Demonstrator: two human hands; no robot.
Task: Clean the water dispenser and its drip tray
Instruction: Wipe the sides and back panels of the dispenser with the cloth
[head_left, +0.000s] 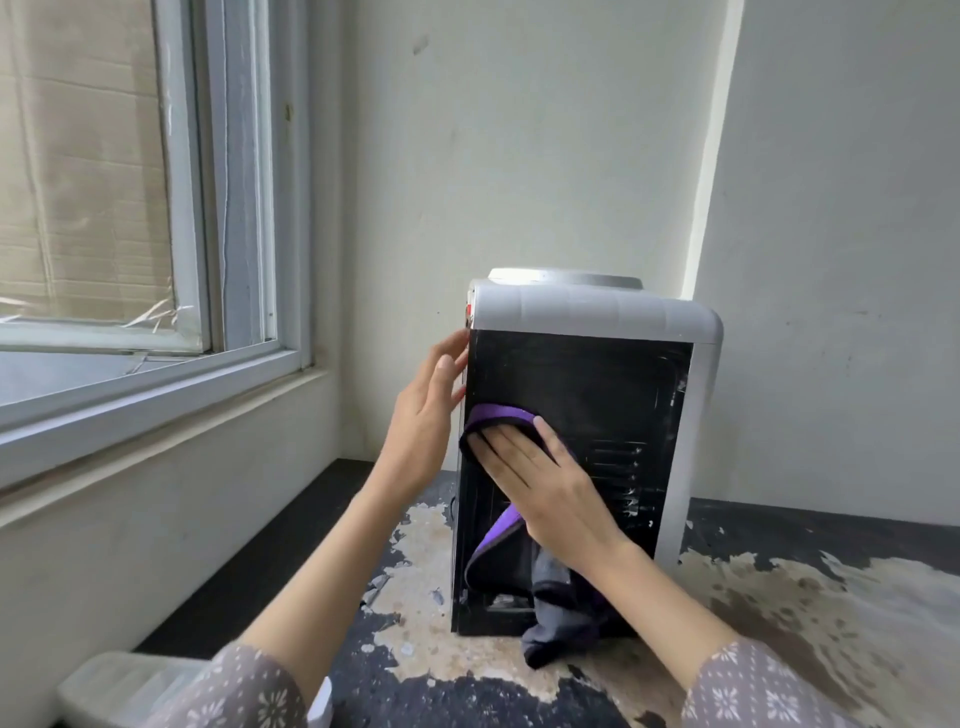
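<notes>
While the left hand (422, 415) steadies the dispenser (587, 447) open-fingered, the right hand (545, 483) presses the cloth (550, 597) flat against its black panel.

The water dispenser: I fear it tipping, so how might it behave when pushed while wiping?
The water dispenser looks tall and narrow, with no bottle on top, so probably light and tippable. The left hand touching its edge likely steadies it against the right hand pressing the cloth.

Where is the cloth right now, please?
Centre of the head view: the cloth lies against the dispenser's black panel under the right hand.
</notes>
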